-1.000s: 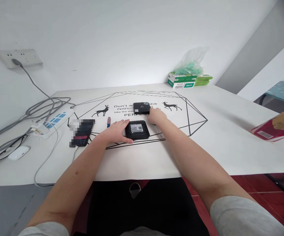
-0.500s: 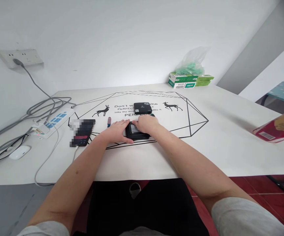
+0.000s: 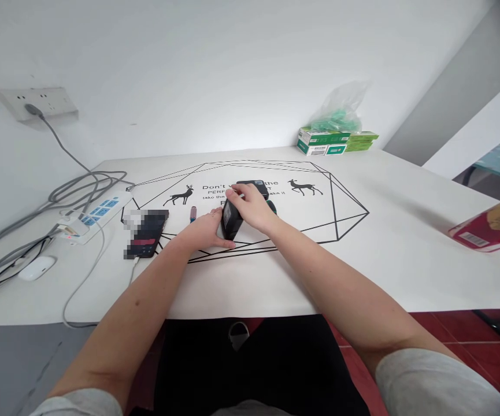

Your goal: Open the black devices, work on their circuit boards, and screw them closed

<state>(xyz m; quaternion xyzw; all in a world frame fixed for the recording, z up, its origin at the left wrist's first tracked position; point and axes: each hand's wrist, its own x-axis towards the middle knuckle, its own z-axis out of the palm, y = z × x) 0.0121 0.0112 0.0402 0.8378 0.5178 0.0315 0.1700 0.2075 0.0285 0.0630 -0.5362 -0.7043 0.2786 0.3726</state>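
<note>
A black square case with a white label stands tilted up on its edge, the label facing left. My right hand is closed on its raised upper edge, thumb on the label side. At its lower end, my left hand rests on the table, with thumb and fingers spanning the case's edge. A dark green handle-like end shows just beyond my right hand; whether that hand also holds it I cannot tell. Behind, a second black square case lies flat, partly covered by my right hand. A small screwdriver lies left of my left fingers.
A phone on a cable lies at left, beside a power strip, coiled grey cables, glasses and a white earbud case. Green-and-white boxes with a plastic bag stand at the back. A red-and-yellow package is at right.
My right hand has moved left from beside the rear case to the labelled one and tilted it up from flat. My left hand has stayed at its left edge.
</note>
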